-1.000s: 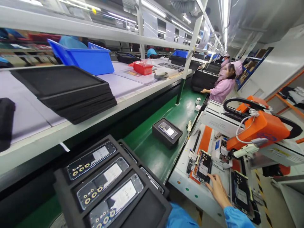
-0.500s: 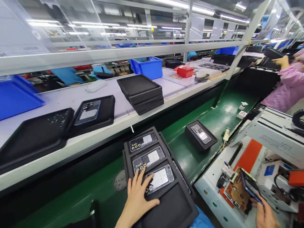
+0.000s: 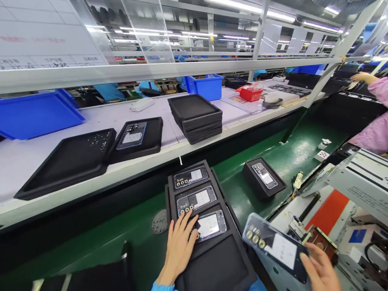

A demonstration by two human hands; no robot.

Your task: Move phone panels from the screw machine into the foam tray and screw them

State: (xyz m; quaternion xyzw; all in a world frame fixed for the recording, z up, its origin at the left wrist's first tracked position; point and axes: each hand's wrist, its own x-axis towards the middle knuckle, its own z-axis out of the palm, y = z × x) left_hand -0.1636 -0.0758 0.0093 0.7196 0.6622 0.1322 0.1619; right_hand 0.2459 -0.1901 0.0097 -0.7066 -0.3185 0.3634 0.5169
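My left hand lies flat with fingers spread on a black foam tray that sits on the green conveyor belt. Its fingertips rest on the end of the nearest phone back cover in the tray. Two more covers fill the slots beyond it; the nearest slot is bare. My right hand grips another phone back cover by its near end and holds it in the air just right of the tray, camera holes pointing left.
A small black tray with one cover lies farther along the belt. The shelf above carries a stack of black trays, a tray with a phone, blue bins and a red box. A fixture machine stands at right. A person in pink works beyond.
My right hand has lifted the cover off the fixture and carried it left toward the tray. My left hand stays on the tray, fingers shifted slightly forward.
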